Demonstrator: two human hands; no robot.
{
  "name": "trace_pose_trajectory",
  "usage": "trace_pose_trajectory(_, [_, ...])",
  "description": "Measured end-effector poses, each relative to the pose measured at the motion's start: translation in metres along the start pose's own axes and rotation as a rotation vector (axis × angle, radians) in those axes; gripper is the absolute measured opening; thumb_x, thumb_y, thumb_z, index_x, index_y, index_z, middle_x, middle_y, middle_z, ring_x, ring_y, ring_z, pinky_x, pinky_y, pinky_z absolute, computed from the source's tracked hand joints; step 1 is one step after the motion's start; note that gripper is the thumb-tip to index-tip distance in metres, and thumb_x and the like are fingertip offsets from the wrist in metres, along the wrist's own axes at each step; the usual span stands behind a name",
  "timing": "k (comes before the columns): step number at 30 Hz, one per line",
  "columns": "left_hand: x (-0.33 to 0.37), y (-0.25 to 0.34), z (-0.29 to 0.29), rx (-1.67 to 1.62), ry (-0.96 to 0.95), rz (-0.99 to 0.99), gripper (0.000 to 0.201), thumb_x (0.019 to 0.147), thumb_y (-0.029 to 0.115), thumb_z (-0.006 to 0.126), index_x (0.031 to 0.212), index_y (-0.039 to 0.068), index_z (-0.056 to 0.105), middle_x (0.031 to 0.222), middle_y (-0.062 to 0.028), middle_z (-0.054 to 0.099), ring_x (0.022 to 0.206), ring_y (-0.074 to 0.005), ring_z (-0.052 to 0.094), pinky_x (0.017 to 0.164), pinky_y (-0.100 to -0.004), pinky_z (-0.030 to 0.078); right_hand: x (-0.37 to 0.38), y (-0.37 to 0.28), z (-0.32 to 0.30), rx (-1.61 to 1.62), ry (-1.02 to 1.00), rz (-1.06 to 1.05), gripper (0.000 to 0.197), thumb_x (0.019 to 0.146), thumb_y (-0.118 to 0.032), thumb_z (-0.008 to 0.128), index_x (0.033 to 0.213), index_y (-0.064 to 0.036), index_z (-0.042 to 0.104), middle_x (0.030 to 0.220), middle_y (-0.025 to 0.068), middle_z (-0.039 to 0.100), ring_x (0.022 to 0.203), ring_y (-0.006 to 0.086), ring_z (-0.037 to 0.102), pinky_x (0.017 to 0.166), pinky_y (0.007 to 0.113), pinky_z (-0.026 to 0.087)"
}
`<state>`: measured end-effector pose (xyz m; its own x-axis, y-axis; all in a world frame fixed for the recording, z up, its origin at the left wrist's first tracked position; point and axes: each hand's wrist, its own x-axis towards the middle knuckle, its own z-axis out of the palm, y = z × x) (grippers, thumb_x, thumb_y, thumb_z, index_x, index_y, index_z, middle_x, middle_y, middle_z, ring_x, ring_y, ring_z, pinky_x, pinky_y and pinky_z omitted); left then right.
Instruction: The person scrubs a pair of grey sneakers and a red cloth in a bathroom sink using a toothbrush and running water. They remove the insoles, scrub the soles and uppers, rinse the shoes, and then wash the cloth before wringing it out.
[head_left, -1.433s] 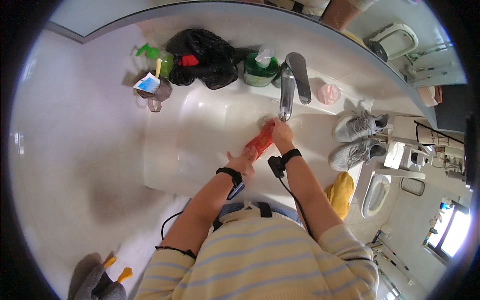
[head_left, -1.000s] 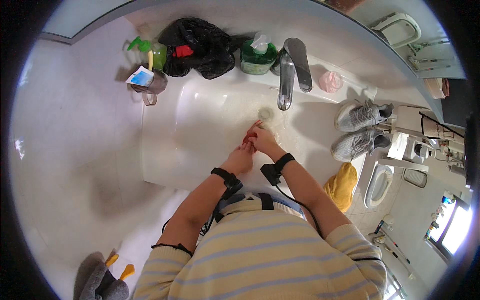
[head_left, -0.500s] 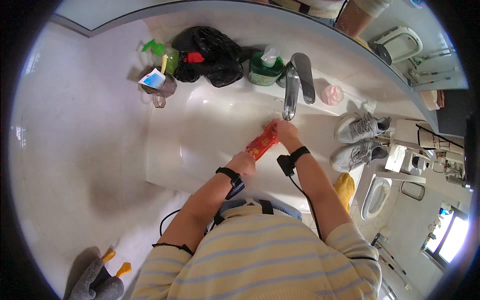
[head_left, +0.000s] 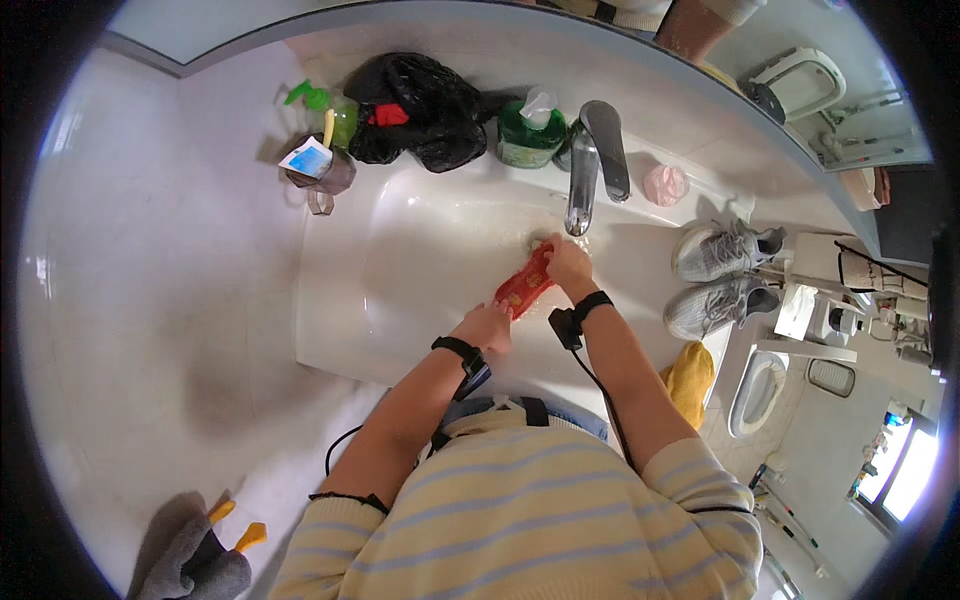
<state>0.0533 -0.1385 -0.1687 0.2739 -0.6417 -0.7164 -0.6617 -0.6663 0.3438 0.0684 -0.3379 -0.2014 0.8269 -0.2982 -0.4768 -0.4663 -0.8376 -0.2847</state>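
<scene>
A wet red cloth with a yellowish pattern, long and narrow like a sock, is stretched between my two hands over the white sink. My left hand grips its near, lower-left end. At the far end, just below the spout of the metal faucet, my right hand is closed on the cloth. Water and splashes show around the right fingers and on the basin beneath. The fingertips of both hands are partly hidden.
Along the back ledge stand a green soap bottle, a black plastic bag and a brown cup. A pink object lies right of the faucet. Grey shoes and a yellow cloth rest along the right side.
My right hand has shifted slightly down and left, keeping its hold on the cloth. The left hand stays nearly in place. More water shows under the faucet.
</scene>
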Motion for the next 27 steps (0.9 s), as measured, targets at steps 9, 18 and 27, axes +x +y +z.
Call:
trace_pose_trajectory(9, [0.008, -0.011, -0.025, -0.276, -0.220, -0.037, 0.045, 0.080, 0.021, 0.043, 0.122, 0.004, 0.049, 0.115, -0.0189, 0.056, 0.101, -0.0317, 0.057, 0.084, -0.0405, 0.045, -0.006, 0.041, 0.012, 0.607, -0.181, -0.114, 0.032, 0.072, -0.020, 0.066, 0.093, 0.0043, 0.060, 0.078, 0.0177, 0.063, 0.070, 0.0228, 0.061, 0.063, 0.036, 0.048])
trace_pose_trajectory(18, [-0.013, 0.003, -0.046, -0.665, 0.938, 0.209, 0.036, 0.093, 0.024, 0.038, 0.125, 0.009, 0.048, 0.122, -0.0102, 0.054, 0.116, -0.0264, 0.047, 0.097, -0.0358, 0.035, -0.119, -0.027, -0.076, 0.843, -0.002, -0.569, 0.015, 0.080, -0.002, 0.055, 0.095, -0.0021, 0.051, 0.089, 0.0147, 0.061, 0.081, 0.0323, 0.060, 0.074, 0.036, 0.047])
trace_pose_trajectory(27, [-0.023, 0.021, -0.050, -2.026, 0.215, 0.420, 0.068, 0.091, 0.059, 0.024, 0.127, 0.004, 0.042, 0.129, -0.0106, 0.045, 0.116, -0.0229, 0.046, 0.101, -0.0349, 0.034, -0.149, -0.064, -0.113, 0.542, 0.762, -0.415, 0.024, 0.080, -0.003, 0.056, 0.103, -0.0075, 0.057, 0.095, 0.0133, 0.063, 0.084, 0.0258, 0.062, 0.069, 0.032, 0.049])
